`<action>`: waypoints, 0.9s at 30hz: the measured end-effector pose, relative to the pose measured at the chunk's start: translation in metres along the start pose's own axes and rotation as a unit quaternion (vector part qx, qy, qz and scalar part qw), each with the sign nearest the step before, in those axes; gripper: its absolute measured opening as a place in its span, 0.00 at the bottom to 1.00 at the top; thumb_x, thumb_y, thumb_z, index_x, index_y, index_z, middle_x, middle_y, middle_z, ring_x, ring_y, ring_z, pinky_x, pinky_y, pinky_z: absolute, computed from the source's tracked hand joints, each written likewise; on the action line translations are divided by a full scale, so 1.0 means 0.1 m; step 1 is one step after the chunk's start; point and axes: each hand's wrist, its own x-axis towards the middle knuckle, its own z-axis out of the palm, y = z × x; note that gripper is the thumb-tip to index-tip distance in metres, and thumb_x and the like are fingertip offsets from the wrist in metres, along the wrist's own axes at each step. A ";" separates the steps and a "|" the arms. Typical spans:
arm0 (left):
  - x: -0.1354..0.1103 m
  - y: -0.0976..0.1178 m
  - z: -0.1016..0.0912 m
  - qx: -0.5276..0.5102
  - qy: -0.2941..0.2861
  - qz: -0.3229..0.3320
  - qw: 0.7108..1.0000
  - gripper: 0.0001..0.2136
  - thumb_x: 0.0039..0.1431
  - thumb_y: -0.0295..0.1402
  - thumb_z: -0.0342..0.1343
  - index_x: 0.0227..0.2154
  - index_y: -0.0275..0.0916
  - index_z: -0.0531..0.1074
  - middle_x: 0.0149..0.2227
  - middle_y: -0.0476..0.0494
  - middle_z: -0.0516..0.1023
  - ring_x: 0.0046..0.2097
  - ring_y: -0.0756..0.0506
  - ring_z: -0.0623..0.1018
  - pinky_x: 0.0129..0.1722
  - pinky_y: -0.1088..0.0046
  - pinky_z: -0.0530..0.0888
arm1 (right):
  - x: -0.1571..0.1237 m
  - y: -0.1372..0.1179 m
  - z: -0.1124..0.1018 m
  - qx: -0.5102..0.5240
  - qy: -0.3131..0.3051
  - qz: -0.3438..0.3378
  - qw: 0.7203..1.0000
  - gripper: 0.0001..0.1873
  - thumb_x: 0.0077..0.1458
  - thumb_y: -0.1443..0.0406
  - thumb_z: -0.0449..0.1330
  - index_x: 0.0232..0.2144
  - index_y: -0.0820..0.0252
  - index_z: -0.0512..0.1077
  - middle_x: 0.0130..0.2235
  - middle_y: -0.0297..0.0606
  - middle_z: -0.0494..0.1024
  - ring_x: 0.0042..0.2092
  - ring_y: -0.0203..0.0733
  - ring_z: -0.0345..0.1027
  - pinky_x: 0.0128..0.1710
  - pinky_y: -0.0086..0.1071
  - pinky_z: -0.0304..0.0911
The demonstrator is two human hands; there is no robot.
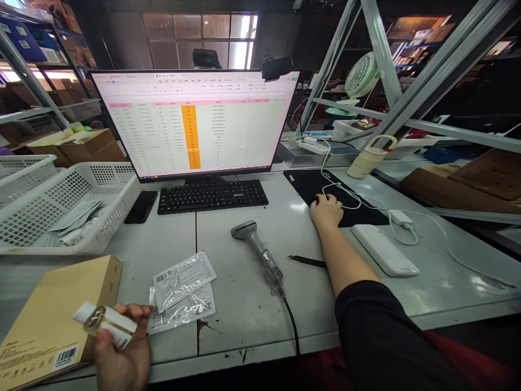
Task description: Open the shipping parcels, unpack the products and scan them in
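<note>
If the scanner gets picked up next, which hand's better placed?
Probably the right hand: it rests over the black mouse pad, nearer the scanner, though anything under its palm is hidden. The left hand holds a small bottle.

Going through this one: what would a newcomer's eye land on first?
The big lit monitor at the back, with its orange column. Then the white-capped bottle in the left hand, lower left, and the handheld scanner lying mid-desk, its cord trailing toward the near edge.
</note>
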 end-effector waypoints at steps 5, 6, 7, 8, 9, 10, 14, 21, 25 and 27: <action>-0.01 0.02 0.02 0.004 -0.002 -0.002 1.000 0.25 0.35 0.55 0.70 0.29 0.42 0.70 0.27 0.53 0.71 0.34 0.48 0.71 0.40 0.70 0.78 | -0.01 -0.01 -0.02 0.001 -0.005 -0.001 1.000 0.23 0.67 0.61 0.50 0.58 0.59 0.76 0.63 0.53 0.69 0.56 0.60 0.63 0.50 0.48 0.62; -0.01 0.02 0.02 0.003 -0.002 -0.002 1.000 0.24 0.36 0.54 0.70 0.29 0.42 0.71 0.27 0.53 0.71 0.34 0.48 0.71 0.41 0.70 0.78 | -0.01 -0.01 -0.02 0.002 -0.006 -0.001 1.000 0.23 0.67 0.61 0.50 0.58 0.59 0.76 0.63 0.53 0.69 0.56 0.60 0.63 0.49 0.47 0.62; -0.01 0.02 0.02 0.002 -0.003 -0.002 1.000 0.24 0.36 0.54 0.69 0.30 0.42 0.71 0.27 0.53 0.71 0.34 0.48 0.71 0.41 0.70 0.78 | -0.01 -0.02 -0.02 0.002 -0.007 0.000 1.000 0.23 0.67 0.61 0.50 0.58 0.59 0.76 0.63 0.53 0.69 0.56 0.60 0.63 0.49 0.47 0.62; -0.01 0.01 0.01 0.000 -0.003 -0.001 1.000 0.24 0.37 0.54 0.69 0.30 0.42 0.71 0.27 0.53 0.71 0.34 0.47 0.71 0.41 0.70 0.78 | -0.01 -0.02 -0.03 0.003 -0.007 0.000 1.000 0.23 0.67 0.62 0.50 0.58 0.59 0.76 0.63 0.53 0.69 0.56 0.59 0.62 0.49 0.48 0.62; -0.01 0.01 0.01 -0.001 -0.004 -0.001 1.000 0.24 0.37 0.54 0.69 0.30 0.42 0.71 0.27 0.53 0.71 0.34 0.47 0.72 0.41 0.70 0.78 | -0.01 -0.02 -0.03 0.003 -0.007 0.001 1.000 0.23 0.67 0.62 0.50 0.58 0.59 0.76 0.63 0.53 0.69 0.56 0.59 0.62 0.49 0.48 0.62; 0.00 0.00 0.01 -0.001 -0.005 -0.002 1.000 0.24 0.37 0.54 0.69 0.30 0.42 0.71 0.27 0.53 0.72 0.34 0.47 0.72 0.42 0.69 0.78 | -0.02 -0.02 -0.03 0.003 -0.007 0.002 1.000 0.23 0.67 0.62 0.50 0.58 0.59 0.76 0.63 0.54 0.69 0.56 0.59 0.62 0.49 0.48 0.62; 0.00 -0.01 0.00 0.002 -0.009 0.003 1.000 0.25 0.37 0.55 0.69 0.30 0.42 0.70 0.27 0.53 0.72 0.34 0.47 0.72 0.42 0.69 0.77 | -0.02 -0.04 -0.04 0.003 -0.008 0.005 1.000 0.24 0.67 0.62 0.49 0.58 0.60 0.76 0.63 0.54 0.69 0.56 0.59 0.62 0.50 0.48 0.61; -0.01 0.02 -0.02 0.008 -0.017 0.002 1.000 0.25 0.39 0.56 0.68 0.30 0.42 0.70 0.27 0.53 0.71 0.34 0.47 0.71 0.43 0.67 0.76 | -0.01 -0.04 -0.04 0.001 -0.012 0.009 1.000 0.24 0.67 0.62 0.50 0.59 0.60 0.75 0.63 0.54 0.69 0.56 0.59 0.62 0.51 0.48 0.62; -0.01 0.02 0.01 0.014 -0.015 0.008 1.000 0.24 0.40 0.55 0.67 0.30 0.43 0.69 0.27 0.53 0.71 0.34 0.47 0.71 0.43 0.65 0.75 | -0.01 -0.03 -0.04 0.001 -0.010 0.008 1.000 0.24 0.67 0.62 0.50 0.58 0.60 0.75 0.63 0.54 0.69 0.56 0.59 0.62 0.50 0.48 0.61; 0.00 0.01 0.02 0.017 -0.015 0.009 1.000 0.23 0.41 0.55 0.67 0.30 0.43 0.69 0.27 0.53 0.71 0.33 0.46 0.71 0.43 0.65 0.75 | -0.01 -0.03 -0.04 0.002 -0.009 0.007 1.000 0.24 0.67 0.62 0.49 0.58 0.60 0.75 0.63 0.55 0.69 0.56 0.59 0.62 0.50 0.47 0.61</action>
